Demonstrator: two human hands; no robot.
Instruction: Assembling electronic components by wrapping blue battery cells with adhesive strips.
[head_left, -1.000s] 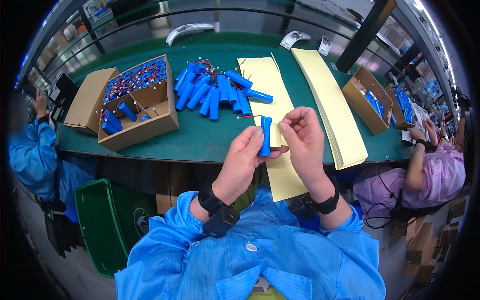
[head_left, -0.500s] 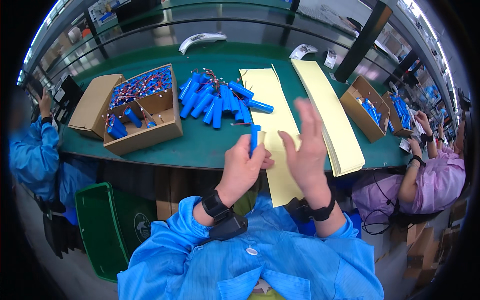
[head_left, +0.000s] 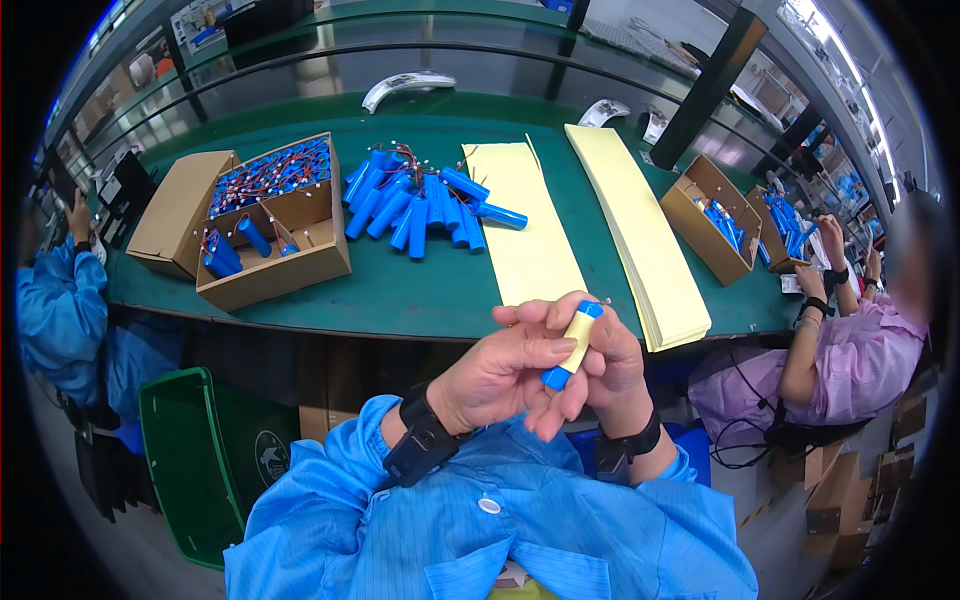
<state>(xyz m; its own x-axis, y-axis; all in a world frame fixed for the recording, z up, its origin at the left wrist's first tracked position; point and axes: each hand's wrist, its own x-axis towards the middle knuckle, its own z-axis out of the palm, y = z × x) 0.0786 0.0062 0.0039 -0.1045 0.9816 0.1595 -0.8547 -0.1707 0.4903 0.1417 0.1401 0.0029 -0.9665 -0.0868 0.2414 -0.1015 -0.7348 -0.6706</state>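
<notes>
Two half-closed hands, left [head_left: 490, 368] and right [head_left: 620, 360], hold one battery [head_left: 591, 310]; yellow paper [head_left: 575, 346] flap now wrapped down, wrap looks nearly done.

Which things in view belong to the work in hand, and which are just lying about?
Likely in use:
blue cylinder with yellow strip, between left hand and right hand
loose blue cylinders
yellow sheets
open cardboard box of blue cylinders

Seemingly just lying about:
curved white piece
green bin

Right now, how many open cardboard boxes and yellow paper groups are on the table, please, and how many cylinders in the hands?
Open cardboard boxes: 3
Yellow paper groups: 2
Cylinder in the hands: 1
Total: 6
</notes>
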